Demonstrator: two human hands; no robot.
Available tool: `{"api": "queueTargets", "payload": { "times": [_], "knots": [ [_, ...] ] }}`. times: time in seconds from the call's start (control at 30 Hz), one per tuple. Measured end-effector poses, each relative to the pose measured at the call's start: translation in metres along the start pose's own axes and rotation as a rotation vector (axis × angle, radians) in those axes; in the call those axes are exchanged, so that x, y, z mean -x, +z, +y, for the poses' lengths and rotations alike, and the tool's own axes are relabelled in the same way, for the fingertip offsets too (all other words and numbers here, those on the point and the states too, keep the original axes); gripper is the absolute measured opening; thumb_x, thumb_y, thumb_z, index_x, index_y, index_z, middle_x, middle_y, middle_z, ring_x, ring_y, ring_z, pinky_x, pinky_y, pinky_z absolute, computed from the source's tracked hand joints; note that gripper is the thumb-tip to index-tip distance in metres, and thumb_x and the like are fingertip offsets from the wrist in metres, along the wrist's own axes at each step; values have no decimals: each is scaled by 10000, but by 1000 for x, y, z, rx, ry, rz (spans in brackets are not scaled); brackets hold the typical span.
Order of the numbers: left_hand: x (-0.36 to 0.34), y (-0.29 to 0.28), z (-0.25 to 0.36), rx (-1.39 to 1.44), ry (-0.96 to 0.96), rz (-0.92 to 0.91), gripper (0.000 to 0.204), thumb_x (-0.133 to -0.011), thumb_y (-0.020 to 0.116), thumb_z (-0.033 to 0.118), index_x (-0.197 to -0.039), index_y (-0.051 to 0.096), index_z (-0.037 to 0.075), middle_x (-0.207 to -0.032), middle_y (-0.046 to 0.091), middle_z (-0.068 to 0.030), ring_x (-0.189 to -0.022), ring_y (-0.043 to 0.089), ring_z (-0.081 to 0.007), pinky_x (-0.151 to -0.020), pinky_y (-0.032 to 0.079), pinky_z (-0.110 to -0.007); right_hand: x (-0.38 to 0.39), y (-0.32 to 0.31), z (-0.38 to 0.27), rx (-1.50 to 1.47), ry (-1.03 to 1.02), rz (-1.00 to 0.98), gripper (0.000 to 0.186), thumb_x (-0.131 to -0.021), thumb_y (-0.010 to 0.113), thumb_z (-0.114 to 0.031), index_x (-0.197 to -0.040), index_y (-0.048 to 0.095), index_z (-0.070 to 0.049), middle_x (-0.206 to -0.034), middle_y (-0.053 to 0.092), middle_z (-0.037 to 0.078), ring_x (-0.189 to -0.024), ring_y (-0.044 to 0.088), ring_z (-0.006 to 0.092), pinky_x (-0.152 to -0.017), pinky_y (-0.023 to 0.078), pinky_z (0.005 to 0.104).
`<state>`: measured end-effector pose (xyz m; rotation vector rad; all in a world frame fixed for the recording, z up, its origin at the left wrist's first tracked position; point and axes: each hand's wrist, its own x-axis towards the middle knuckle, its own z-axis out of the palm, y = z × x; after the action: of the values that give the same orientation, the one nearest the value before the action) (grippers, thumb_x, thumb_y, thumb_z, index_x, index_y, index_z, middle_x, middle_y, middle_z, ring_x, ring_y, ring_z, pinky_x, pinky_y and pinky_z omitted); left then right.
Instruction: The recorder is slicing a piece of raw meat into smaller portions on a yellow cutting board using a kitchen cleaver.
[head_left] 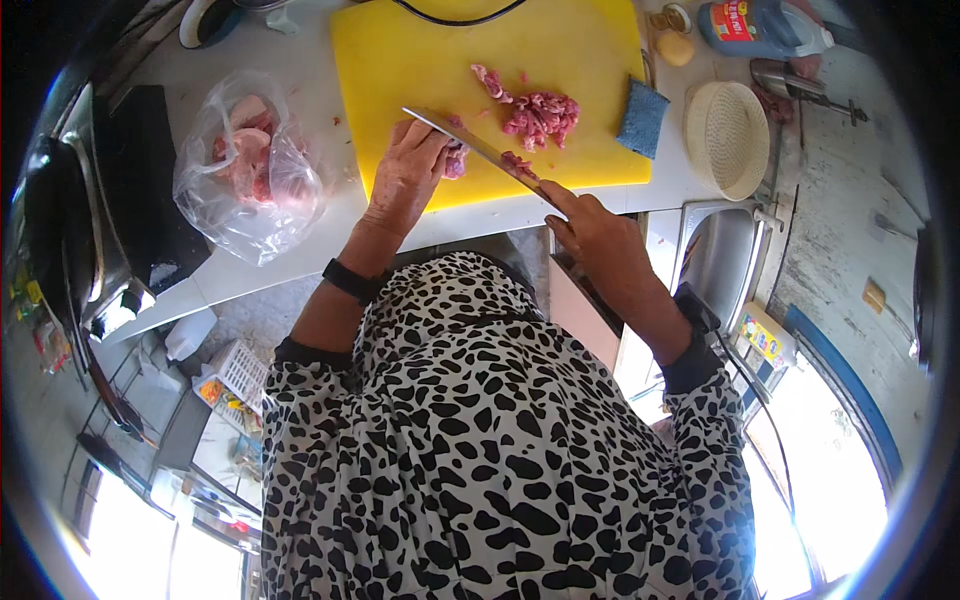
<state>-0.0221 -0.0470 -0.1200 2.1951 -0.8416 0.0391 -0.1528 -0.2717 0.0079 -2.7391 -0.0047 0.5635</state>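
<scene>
A yellow cutting board (400, 55) lies on the counter in front of me. In my right hand (603, 240) is a long knife (480, 148), its blade slanting up and left across the board's near part. My left hand (407, 172) rests at the board's near left, fingers bent against a piece of raw meat (455, 163) by the blade; the fingertips are partly hidden. Some meat scraps cling beside the blade near its handle end. Farther up the board sits a loose pile of chopped pink meat (541, 118), with a strip trailing to its left.
A clear plastic bag (250, 215) of meat stands left of the board. On the board's right edge lies a blue scouring pad (642, 119). Beyond it are a cream woven basket (727, 140), a dark liquid jug (765, 28) and a steel sink (715, 260).
</scene>
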Motion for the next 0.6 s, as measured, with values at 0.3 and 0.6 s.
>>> {"api": "queueTargets", "payload": {
  "times": [0.3,0.6],
  "knots": [
    [-3,-4,-4,-32,27,-62,274,-786,698,-7,-1054,679,52,-1138,628,-77,-1075,583,-310,-932,523,-401,-13,-4,16,-263,-26,-51,446,-966,623,-261,-1379,492,-156,-971,688,191,-879,679,389,-750,557,489],
    [-3,-12,-12,36,-25,-77,281,-786,707,-4,-1058,691,62,-1131,637,-87,-1086,588,-314,-945,521,-398,-75,10,6,-435,33,-200,388,-981,551,-310,-1292,519,-81,-924,671,262,-859,656,449,-744,514,544]
  ]
}}
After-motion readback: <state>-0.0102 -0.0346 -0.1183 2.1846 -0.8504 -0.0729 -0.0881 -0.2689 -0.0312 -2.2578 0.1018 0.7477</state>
